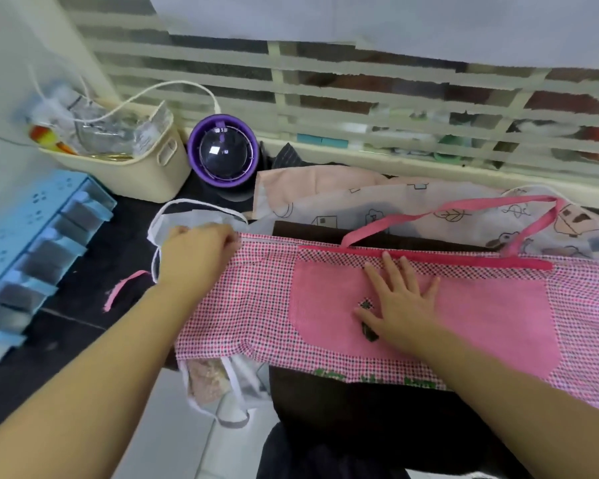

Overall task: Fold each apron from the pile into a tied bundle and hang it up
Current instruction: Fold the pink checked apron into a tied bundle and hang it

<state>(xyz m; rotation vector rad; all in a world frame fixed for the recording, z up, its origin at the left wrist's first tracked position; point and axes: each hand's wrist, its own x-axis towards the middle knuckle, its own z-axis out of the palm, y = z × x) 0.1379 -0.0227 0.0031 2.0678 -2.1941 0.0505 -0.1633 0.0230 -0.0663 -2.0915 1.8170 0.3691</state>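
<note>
Two bare arms reach in from the near edge, one on each side. The left hand [198,250] has its fingers curled tight on the far left corner of the pink checked apron [256,305]. The right hand [400,302] lies flat on the apron with its fingers spread wide, holding nothing. It presses down on the plain pink pocket [481,305] in the middle of the apron.

The apron lies spread out across the middle and the right, on top of the other aprons. Its pink neck strap [446,210] makes a loop at the far side. A thin pink tie [121,288] lies on the dark table [83,299], left of the left arm.

Under the pink apron is a dark brown cloth [325,392] that hangs over the near edge. Behind it lies a white apron with little drawings [360,205], and a peach cloth [308,181] sits further back still. A thin white apron with strings [187,219] lies under the left hand, and more of it hangs down at the near left.

On the far left stands a cream basket [146,178] full of clear bags. Just beside it, to the right, is a purple round thing with a clear dome [223,152]. A blue box of little drawers [32,243] sits along the left edge. Pale window slats [360,98] run across the far side.
</note>
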